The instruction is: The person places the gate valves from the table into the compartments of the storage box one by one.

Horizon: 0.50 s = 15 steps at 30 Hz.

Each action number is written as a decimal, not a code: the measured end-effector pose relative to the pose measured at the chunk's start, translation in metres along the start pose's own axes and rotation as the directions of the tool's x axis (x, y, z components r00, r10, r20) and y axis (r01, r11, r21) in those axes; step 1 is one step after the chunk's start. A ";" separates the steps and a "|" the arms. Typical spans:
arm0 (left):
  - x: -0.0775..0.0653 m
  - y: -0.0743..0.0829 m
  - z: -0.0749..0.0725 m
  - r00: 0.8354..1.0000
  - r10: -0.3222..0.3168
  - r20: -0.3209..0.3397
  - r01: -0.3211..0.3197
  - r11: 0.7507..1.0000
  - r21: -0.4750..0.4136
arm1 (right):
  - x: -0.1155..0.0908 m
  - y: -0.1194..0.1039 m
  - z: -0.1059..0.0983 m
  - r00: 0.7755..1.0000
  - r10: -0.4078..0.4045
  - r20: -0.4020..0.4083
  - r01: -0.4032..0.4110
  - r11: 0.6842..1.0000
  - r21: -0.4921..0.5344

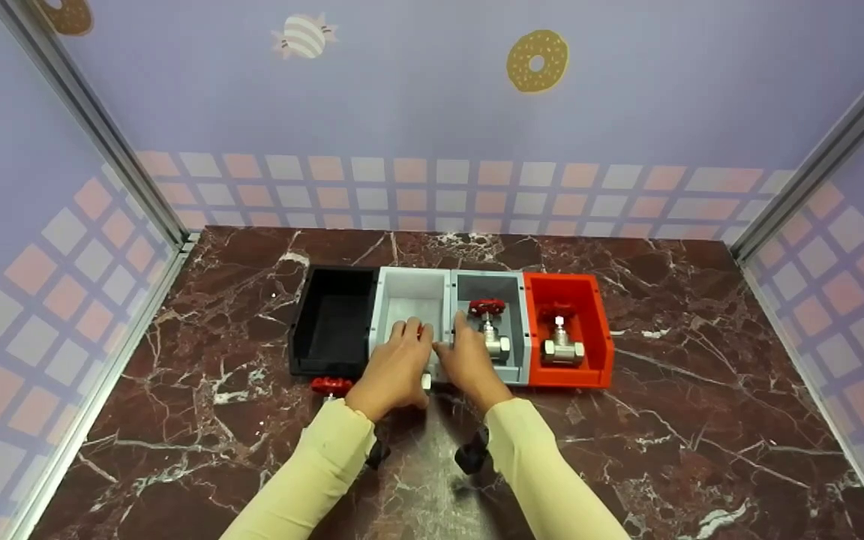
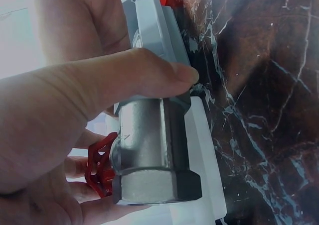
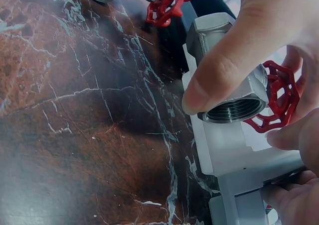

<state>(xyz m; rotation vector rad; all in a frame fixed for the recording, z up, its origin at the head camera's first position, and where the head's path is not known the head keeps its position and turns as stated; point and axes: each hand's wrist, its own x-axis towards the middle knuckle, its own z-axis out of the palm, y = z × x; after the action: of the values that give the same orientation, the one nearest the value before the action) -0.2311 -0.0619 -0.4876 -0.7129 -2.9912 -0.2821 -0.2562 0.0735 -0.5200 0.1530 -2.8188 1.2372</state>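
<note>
My left hand (image 1: pixel 400 364) grips a metal valve (image 2: pixel 149 140) with a red handwheel (image 3: pixel 279 95). Its thumb lies across the valve's body, and the other fingers are round the handwheel side. The valve is over the front of the white bin (image 1: pixel 413 281), mostly hidden by the hand in the head view. My right hand (image 1: pixel 469 360) holds the adjoining walls of the white and grey bins, thumb on the white side and fingers on the grey side. Beside those fingers, a second valve (image 1: pixel 490 341) stands in the grey bin (image 1: pixel 514 373), handwheel toward the back.
The black bin (image 1: pixel 331 367) stands at the left end of the joined row, the red bin (image 1: pixel 601 352) at the right. One valve (image 1: pixel 563 349) is in the red bin. Another valve's red handwheel (image 1: pixel 331 386) shows on the marble-patterned table (image 1: pixel 672 427) before the black bin.
</note>
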 end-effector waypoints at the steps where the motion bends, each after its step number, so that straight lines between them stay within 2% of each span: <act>1: 0.000 0.000 0.000 1.000 -0.001 0.001 0.001 1.000 0.000 | 0.000 0.000 0.000 1.000 -0.003 -0.001 0.003 1.000 0.001; 15: 0.004 -0.003 -0.002 1.000 0.021 -0.018 -0.021 1.000 0.017 | 0.000 -0.001 0.000 1.000 0.009 0.003 -0.009 1.000 0.018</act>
<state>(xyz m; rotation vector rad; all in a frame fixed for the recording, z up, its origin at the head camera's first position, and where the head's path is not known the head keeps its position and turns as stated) -0.2356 -0.0629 -0.4856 -0.7355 -2.9637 -0.2607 -0.2561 0.0728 -0.5187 0.1441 -2.8144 1.2661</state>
